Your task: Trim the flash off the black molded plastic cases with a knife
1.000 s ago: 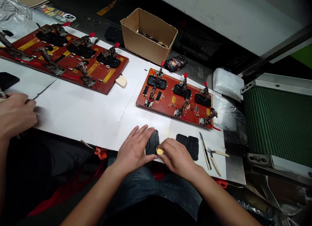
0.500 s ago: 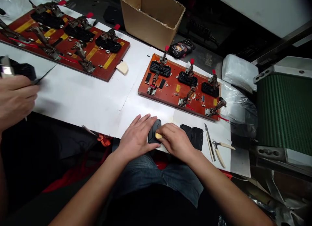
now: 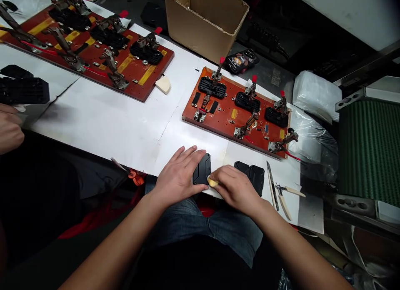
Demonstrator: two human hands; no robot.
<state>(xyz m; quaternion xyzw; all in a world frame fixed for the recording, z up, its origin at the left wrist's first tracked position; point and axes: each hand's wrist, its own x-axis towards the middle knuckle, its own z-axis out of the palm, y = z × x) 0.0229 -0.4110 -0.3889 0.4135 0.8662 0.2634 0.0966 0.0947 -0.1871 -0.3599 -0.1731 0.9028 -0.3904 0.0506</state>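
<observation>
My left hand (image 3: 177, 173) lies with fingers stretched out against a flat black plastic plate (image 3: 202, 169), its thumb along the near edge. Part of the plate is hidden under the fingers. Pinched in my right hand (image 3: 236, 186) is a small yellow sponge-like pad (image 3: 213, 181), beside the plate's right near corner. To the right of that hand lie more black plates (image 3: 256, 178) side by side. A craft knife (image 3: 272, 186) and a pair of nippers with cream handles (image 3: 284, 201) rest farther right.
A red-brown clamp board (image 3: 225, 123) holding black parts stands ahead; a larger clamp board (image 3: 125, 65) is at upper left. Behind are a cardboard box (image 3: 203, 36) and a phone (image 3: 242, 61). A green conveyor belt (image 3: 371, 148) is at right. Another person's hand (image 3: 9, 129) is at left.
My right hand has moved the yellow pad off the plate's face to its right edge. My left hand stays on the plate. The other person's hand has drawn back left. The view has shifted slightly.
</observation>
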